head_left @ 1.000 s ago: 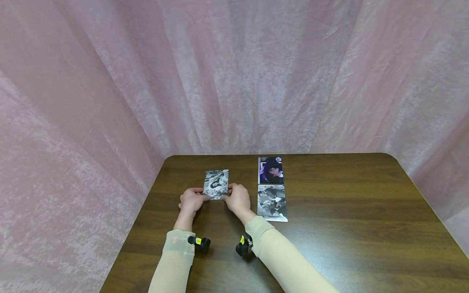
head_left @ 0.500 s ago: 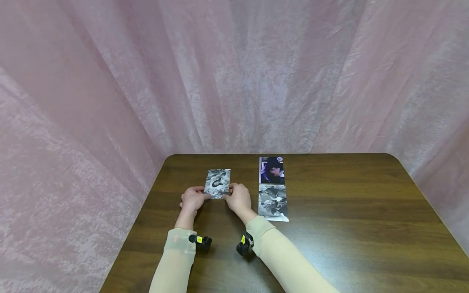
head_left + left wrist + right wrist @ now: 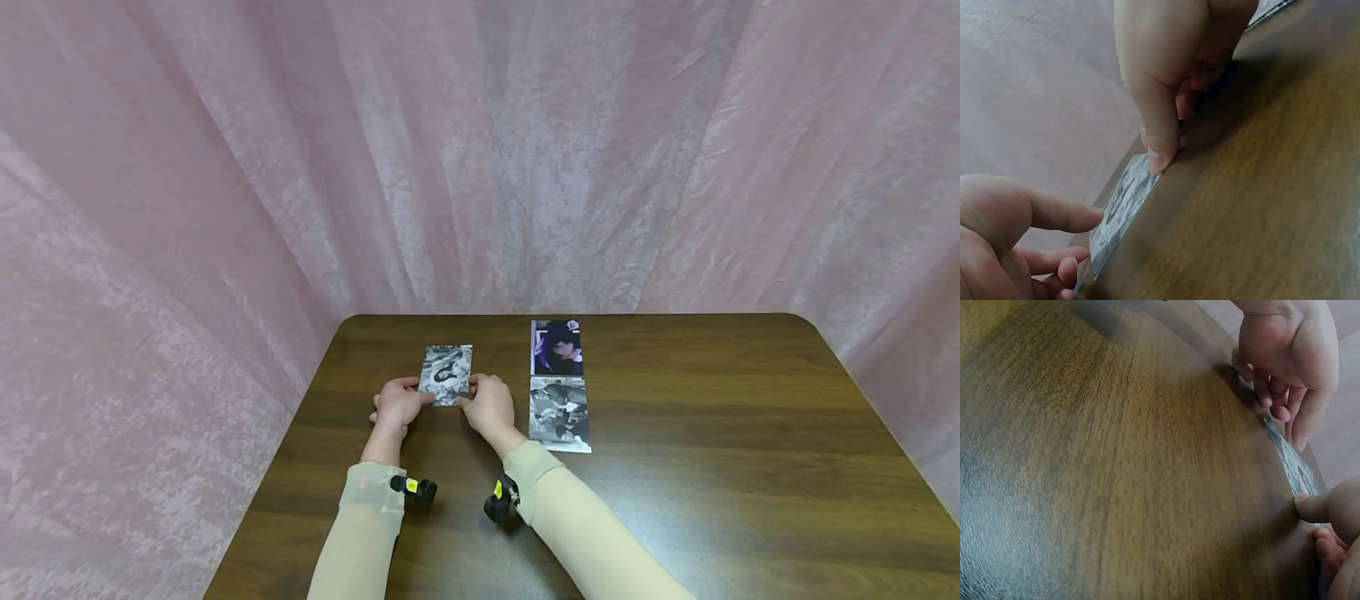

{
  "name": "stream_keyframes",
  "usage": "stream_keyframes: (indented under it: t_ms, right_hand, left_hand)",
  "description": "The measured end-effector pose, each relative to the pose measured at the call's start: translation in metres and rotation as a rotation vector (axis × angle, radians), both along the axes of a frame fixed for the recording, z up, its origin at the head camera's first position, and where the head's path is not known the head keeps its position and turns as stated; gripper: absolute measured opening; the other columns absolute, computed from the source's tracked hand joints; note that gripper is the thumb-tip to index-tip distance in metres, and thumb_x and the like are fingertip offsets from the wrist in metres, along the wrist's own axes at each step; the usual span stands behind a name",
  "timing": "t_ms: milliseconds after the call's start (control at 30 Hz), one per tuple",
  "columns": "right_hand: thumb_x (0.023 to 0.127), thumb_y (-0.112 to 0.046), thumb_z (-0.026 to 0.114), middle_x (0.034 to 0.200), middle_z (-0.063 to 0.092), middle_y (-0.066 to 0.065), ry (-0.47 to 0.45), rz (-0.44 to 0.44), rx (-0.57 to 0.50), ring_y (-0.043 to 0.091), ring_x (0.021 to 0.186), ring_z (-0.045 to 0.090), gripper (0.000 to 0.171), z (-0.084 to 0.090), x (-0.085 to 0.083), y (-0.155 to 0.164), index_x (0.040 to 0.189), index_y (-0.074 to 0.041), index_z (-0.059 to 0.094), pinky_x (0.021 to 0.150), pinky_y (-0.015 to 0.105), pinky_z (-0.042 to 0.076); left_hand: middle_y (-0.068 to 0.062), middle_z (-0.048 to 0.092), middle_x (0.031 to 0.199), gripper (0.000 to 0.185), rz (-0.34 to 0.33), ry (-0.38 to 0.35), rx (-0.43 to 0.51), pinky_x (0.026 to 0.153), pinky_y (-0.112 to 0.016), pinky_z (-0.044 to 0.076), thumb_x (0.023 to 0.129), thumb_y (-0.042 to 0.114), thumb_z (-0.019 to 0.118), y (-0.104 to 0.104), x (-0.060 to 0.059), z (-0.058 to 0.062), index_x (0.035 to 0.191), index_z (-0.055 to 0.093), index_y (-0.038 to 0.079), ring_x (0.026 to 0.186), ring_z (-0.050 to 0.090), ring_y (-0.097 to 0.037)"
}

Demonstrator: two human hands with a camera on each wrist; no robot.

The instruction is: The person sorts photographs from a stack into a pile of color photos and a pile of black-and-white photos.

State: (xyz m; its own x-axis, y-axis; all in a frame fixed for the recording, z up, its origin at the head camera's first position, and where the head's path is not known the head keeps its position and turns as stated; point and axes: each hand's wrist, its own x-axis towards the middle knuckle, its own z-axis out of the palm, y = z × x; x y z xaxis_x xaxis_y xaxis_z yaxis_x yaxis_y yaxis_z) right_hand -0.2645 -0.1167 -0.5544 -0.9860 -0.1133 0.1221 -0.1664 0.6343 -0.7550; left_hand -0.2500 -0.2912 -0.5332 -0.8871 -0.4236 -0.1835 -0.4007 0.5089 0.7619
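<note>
One brown table; we counted three photos: two by the far edge right of centre, one black-and-white photo lying flat further left, its near corners pinched by our left hand and right hand, fingers curled

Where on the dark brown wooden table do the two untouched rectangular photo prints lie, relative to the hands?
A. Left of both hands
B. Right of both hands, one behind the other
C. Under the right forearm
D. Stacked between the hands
B: the colour photo print and the black-and-white photo print lie in a column right of the right hand.
</note>
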Motion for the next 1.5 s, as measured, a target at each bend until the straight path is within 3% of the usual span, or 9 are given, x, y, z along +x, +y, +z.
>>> stream_keyframes:
  t_ms: [733,1267,1400,1500]
  right_hand:
    - [0.087,-0.020,0.090,0.100,0.070,0.008,-0.013,-0.004,0.007,0.033,0.097,0.067,0.041,-0.0006,0.0003,-0.0006,0.121,-0.001,0.076,0.090,0.047,0.055]
    - [0.086,-0.020,0.090,0.099,0.070,0.007,-0.006,-0.015,0.003,0.034,0.097,0.066,0.041,0.0000,0.0022,-0.0003,0.120,-0.002,0.075,0.090,0.047,0.054]
    - [0.086,-0.020,0.090,0.100,0.071,0.007,-0.009,-0.016,0.002,0.034,0.097,0.066,0.041,0.0003,0.0022,-0.0003,0.120,-0.002,0.075,0.090,0.047,0.054]
    - [0.087,-0.020,0.090,0.100,0.071,0.007,-0.013,-0.016,0.003,0.034,0.097,0.066,0.042,0.0005,0.0022,-0.0004,0.121,-0.002,0.075,0.090,0.047,0.054]
  left_hand:
    - [-0.019,0.063,0.133,0.049,0.039,-0.009,0.046,0.112,-0.070,0.010,0.092,0.021,0.083,0.0044,-0.0029,0.0017,0.138,0.071,0.009,0.140,0.028,-0.044]
    - [-0.018,0.063,0.140,0.050,0.050,0.011,0.154,0.113,-0.068,0.013,0.093,0.016,0.079,0.0005,-0.0025,0.0040,0.142,0.069,0.009,0.142,0.027,-0.042]
    - [-0.015,0.069,0.135,0.048,0.067,0.043,0.154,0.115,-0.068,0.009,0.093,0.014,0.079,0.0007,-0.0022,0.0035,0.140,0.070,0.008,0.143,0.031,-0.040]
    - [-0.013,0.073,0.129,0.045,0.080,0.079,0.149,0.117,-0.067,0.005,0.093,0.012,0.079,0.0015,-0.0011,0.0030,0.137,0.071,0.008,0.139,0.042,-0.038]
